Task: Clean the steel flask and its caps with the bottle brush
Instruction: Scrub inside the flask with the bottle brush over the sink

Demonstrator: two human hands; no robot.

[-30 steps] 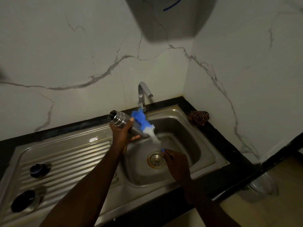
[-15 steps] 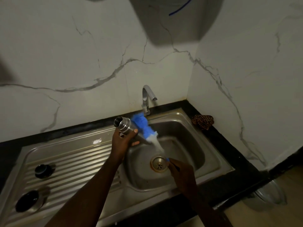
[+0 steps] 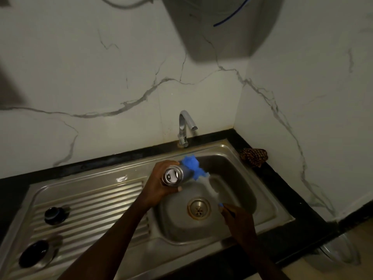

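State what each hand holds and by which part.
Left hand grips the steel flask around its neck, near the open mouth. Right hand grips the bottle brush by its handle end.

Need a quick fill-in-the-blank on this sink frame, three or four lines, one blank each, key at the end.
1. The left hand grips the steel ____.
2. The right hand holds the handle of the bottle brush, whose head is coloured ____.
3. Two dark caps sit on the ribbed ____ of the sink.
4. No water runs from the ____.

Missing words: flask; blue; drainboard; tap
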